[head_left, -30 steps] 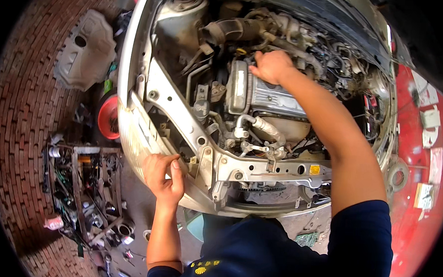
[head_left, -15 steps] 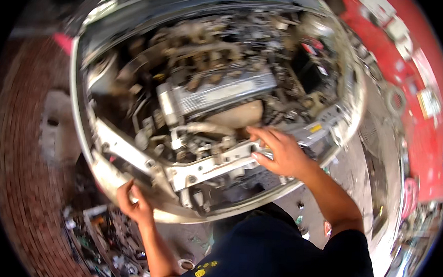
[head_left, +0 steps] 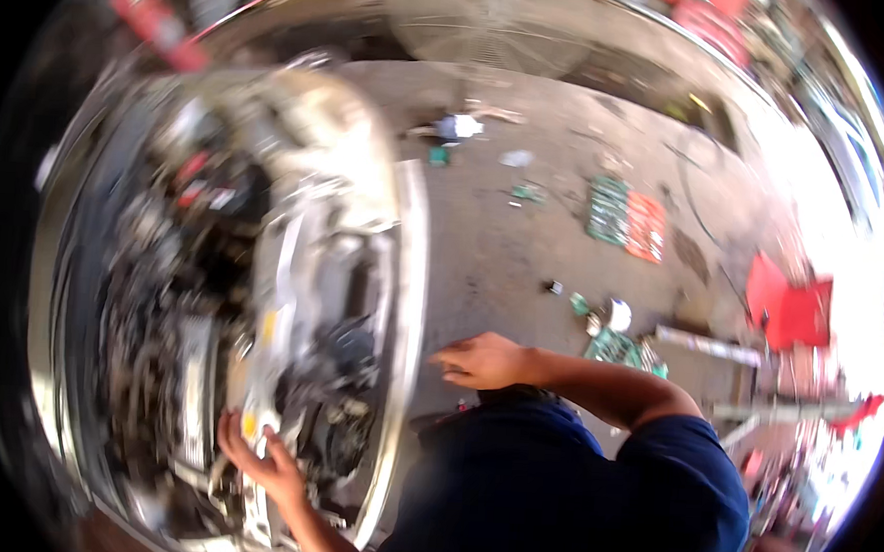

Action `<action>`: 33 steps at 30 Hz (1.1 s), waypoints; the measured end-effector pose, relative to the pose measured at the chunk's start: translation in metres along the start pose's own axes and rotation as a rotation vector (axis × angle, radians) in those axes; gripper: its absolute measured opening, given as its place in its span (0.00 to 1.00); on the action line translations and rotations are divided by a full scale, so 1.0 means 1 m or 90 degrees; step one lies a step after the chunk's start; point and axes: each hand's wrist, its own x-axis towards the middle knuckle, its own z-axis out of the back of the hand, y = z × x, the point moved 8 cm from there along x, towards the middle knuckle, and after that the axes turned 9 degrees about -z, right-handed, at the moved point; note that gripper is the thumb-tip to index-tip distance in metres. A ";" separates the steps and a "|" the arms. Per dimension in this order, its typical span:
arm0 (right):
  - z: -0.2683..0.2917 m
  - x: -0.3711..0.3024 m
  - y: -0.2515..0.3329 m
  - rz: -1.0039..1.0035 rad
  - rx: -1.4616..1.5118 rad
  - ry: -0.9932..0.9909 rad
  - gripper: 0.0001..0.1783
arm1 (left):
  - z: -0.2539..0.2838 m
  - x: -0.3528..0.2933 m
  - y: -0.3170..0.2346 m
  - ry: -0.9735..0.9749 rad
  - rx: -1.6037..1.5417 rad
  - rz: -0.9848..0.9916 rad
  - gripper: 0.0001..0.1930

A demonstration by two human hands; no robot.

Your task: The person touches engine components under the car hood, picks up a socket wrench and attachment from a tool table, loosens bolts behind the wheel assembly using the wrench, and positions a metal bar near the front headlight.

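Note:
My left hand is over the front crossmember of a car with its engine bay exposed. Its fingers are spread and it holds nothing visible; whether the fingertips touch the metal cannot be told. My right hand hangs in front of my body, just past the pale front bumper, apart from the car. Its fingers point left and are smeared by motion, so anything in them is hidden. Beside the crossmember lies the ribbed engine cover. A dark battery with red on it sits farther up the bay.
On the floor lie a green tool tray, an orange one beside it, and another green tray nearer me. A white container stands there too. At the right is a red chair. A round wire grille is at the back.
My view has swung right, so the car now fills the left side. My right hand has left the car's front. My left hand has gone from the bumper's left end to above the crossmember.

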 end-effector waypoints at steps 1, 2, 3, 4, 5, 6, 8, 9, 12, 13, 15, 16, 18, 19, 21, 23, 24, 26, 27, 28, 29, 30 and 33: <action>0.005 -0.012 -0.023 -0.032 -0.016 -0.021 0.25 | -0.025 0.014 -0.008 0.028 -0.002 -0.018 0.26; 0.016 -0.030 -0.049 -0.084 -0.020 -0.020 0.26 | -0.051 0.026 -0.010 0.052 -0.003 -0.034 0.26; 0.028 -0.047 -0.071 -0.127 -0.027 -0.039 0.26 | -0.078 0.041 -0.006 0.082 0.015 -0.051 0.27; 0.039 -0.068 -0.093 -0.173 -0.036 -0.057 0.27 | -0.106 0.056 -0.006 0.111 0.033 -0.070 0.27; 0.051 -0.091 -0.118 -0.217 -0.030 -0.090 0.27 | -0.130 0.069 -0.018 0.133 0.062 -0.102 0.29; 0.057 -0.113 -0.143 -0.287 -0.035 -0.083 0.27 | -0.150 0.078 -0.005 0.147 0.072 -0.175 0.31; 0.076 -0.164 -0.180 -0.399 -0.031 -0.102 0.27 | -0.193 0.094 0.015 0.253 0.203 -0.165 0.31; 0.086 -0.182 -0.196 -0.473 -0.003 -0.121 0.26 | -0.187 0.088 0.028 0.261 0.243 -0.134 0.31; 0.095 -0.296 -0.245 -0.678 0.057 -0.313 0.23 | -0.227 0.122 -0.051 0.191 0.293 -0.303 0.23; 0.085 -0.333 -0.255 -0.752 0.097 -0.348 0.24 | -0.232 0.134 -0.053 0.223 0.242 -0.244 0.27; 0.057 -0.404 -0.267 -0.875 0.175 -0.419 0.24 | -0.241 0.159 -0.041 0.270 0.115 -0.157 0.31; 0.033 -0.435 -0.268 -0.925 0.213 -0.454 0.25 | -0.249 0.173 -0.038 0.284 0.038 -0.129 0.30; -0.031 -0.495 -0.264 -1.033 0.277 -0.464 0.26 | -0.258 0.187 -0.040 0.247 0.102 -0.186 0.24; -0.072 -0.526 -0.257 -1.080 0.282 -0.517 0.27 | -0.274 0.194 -0.035 0.288 0.072 -0.198 0.22; -0.161 -0.573 -0.238 -1.192 0.306 -0.422 0.27 | -0.301 0.211 -0.028 0.335 0.029 -0.225 0.22; -0.259 -0.610 -0.223 -1.303 0.343 -0.354 0.28 | -0.323 0.214 -0.035 0.336 0.027 -0.233 0.25; -0.273 -0.604 -0.235 -1.274 0.290 -0.255 0.29 | -0.266 0.198 -0.001 0.317 0.081 -0.185 0.26; -0.317 -0.611 -0.218 -1.294 0.307 -0.195 0.26 | -0.269 0.204 0.017 0.321 0.092 -0.179 0.29; -0.343 -0.615 -0.202 -1.305 0.421 -0.215 0.24 | -0.282 0.209 0.026 0.326 0.092 -0.177 0.30; -0.345 -0.595 -0.191 -1.289 0.533 -0.208 0.22 | -0.289 0.217 0.028 0.329 0.095 -0.176 0.31; -0.346 -0.585 -0.173 -1.278 0.740 -0.272 0.17 | -0.314 0.223 0.021 0.334 0.097 -0.181 0.32; -0.350 -0.583 -0.176 -1.137 0.743 -0.359 0.15 | -0.332 0.223 0.018 0.349 0.095 -0.160 0.34; -0.316 -0.561 -0.205 -1.065 1.029 -0.456 0.13 | -0.329 0.215 0.026 0.340 0.128 -0.082 0.38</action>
